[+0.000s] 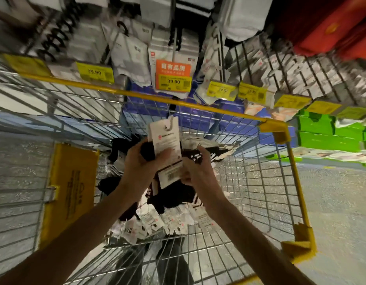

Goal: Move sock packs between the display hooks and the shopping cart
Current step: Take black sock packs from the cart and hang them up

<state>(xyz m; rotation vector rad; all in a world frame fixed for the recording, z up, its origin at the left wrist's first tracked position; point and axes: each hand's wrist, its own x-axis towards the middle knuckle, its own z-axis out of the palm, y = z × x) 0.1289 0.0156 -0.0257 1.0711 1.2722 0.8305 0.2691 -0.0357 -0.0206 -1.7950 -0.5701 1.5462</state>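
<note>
A: Forearms are reaching in from the bottom corners of the frame. At centre the left hand (pixel 136 161) is curling round a dark sock pack (pixel 167 145), with the thumb lying across its white card.

B: And the right hand (pixel 195 169)?

A: Pinching the lower end of the same card, beside the barcode. Both hands are holding that one pack over the shopping cart (pixel 178 100), card end pointing up-frame toward the shelf.

B: What is lying under it?

A: More packs (pixel 171 221) are piling in the basket, dark fabric with white cards fanning toward lower centre. Count: cannot tell.

B: Cart details?

A: Wire mesh, with a yellow rim running across the middle of the frame. A yellow panel (pixel 71 188) is hanging on its wall at centre left, print too blurred to read.

B: Beyond the rim?

A: Light-coloured hanging packs (pixel 128 50) are dangling from display hooks (pixel 173 48) across the top. Yellow price tags (pixel 94 73) are lining the shelf edge, and two are showing 39.90. An orange sign (pixel 173 67) is sitting at upper centre. Blue boxes (pixel 198 120) are sitting below the tags, green boxes (pixel 321 128) at centre right, and something red (pixel 321 27) is blurring in the upper right corner.
</note>
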